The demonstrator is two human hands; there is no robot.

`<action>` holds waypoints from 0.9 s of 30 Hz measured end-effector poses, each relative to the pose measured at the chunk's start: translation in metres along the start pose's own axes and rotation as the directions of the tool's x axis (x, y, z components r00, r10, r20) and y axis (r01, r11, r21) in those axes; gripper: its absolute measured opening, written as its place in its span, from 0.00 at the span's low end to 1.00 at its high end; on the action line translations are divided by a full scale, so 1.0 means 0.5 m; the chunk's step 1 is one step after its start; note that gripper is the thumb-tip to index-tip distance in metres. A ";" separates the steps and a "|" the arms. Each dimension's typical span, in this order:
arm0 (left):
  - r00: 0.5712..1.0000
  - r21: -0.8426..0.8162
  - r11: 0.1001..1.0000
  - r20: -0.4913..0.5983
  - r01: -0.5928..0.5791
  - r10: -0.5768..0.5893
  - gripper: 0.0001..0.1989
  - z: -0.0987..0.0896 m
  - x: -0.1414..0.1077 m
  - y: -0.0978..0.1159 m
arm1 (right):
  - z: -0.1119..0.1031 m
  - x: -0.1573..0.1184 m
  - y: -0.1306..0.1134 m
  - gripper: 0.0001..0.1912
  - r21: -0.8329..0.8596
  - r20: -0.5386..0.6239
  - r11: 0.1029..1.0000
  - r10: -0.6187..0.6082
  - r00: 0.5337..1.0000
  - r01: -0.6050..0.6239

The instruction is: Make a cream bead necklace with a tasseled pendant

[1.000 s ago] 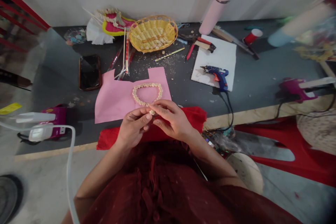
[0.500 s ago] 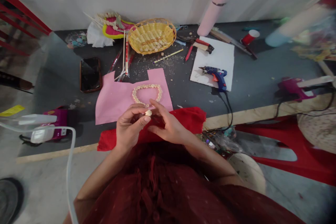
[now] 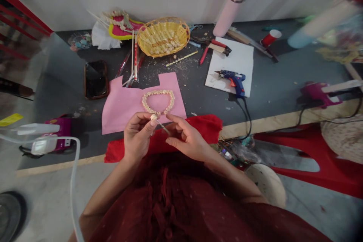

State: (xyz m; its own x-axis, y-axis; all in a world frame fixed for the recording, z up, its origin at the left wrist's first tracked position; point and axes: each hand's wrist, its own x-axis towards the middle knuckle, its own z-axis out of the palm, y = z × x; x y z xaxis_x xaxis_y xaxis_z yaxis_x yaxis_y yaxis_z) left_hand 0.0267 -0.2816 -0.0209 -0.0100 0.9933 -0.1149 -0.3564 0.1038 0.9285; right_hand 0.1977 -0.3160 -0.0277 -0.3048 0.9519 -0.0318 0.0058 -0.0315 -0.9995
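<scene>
My left hand pinches a small cream flower-shaped piece between thumb and fingertips. My right hand is closed around a thin greyish stick-like tool, its tip at the cream piece; its exact kind is too small to tell. Just beyond my fingers, a loop of small cream flower-like pieces lies on a pink sheet with a notch cut in its far edge. Beneath my hands a red cloth lies along the table's front edge.
A yellow wicker basket holds small bits at the back. A blue glue gun rests on a white board, its cord running over the front edge. A phone, pink flask and purple power block stand around the grey table.
My left hand has turned the cream piece and shifted it slightly left. My right hand has drawn back a little, and the thin tool in it now shows.
</scene>
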 end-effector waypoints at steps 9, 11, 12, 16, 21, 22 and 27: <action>0.999 -0.021 0.999 0.012 -0.030 0.031 0.12 0.002 0.000 -0.005 | -0.012 -0.034 0.018 0.21 -0.194 -0.026 0.981 -0.002 1.000 -0.003; 0.991 0.099 0.986 0.016 -0.136 0.135 0.10 -0.003 -0.008 -0.012 | -0.021 -0.036 0.007 0.19 -0.347 -0.045 0.936 -0.081 0.996 0.061; 0.979 0.181 0.963 0.028 -0.201 0.200 0.10 -0.005 -0.013 -0.016 | -0.026 -0.036 0.000 0.18 -0.433 -0.063 0.895 -0.144 0.988 0.103; 0.900 0.473 0.769 0.154 -0.430 0.409 0.11 -0.009 -0.026 -0.023 | -0.036 -0.028 -0.022 0.09 -0.625 -0.137 0.749 -0.383 0.913 0.221; 0.779 0.538 0.567 0.363 -0.623 0.511 0.14 -0.010 -0.022 -0.024 | -0.015 -0.017 -0.035 0.06 -0.597 -0.208 0.765 -0.440 0.874 0.243; 0.760 0.551 0.528 0.400 -0.646 0.513 0.13 -0.011 -0.021 -0.024 | -0.010 -0.015 -0.035 0.08 -0.582 -0.223 0.779 -0.428 0.876 0.232; 0.627 0.549 0.332 0.528 -0.767 0.573 0.12 -0.012 -0.019 -0.023 | 0.004 -0.012 -0.029 0.09 -0.460 -0.266 0.864 -0.356 0.896 0.206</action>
State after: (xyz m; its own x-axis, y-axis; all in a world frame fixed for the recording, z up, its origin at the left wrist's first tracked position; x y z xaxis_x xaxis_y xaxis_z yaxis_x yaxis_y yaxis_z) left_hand 0.0254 -0.2927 -0.0326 0.2831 0.7084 0.6465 0.4021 -0.6997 0.5906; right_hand 0.1973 -0.3218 -0.0132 -0.0214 0.9451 0.3259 0.3798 0.3093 -0.8718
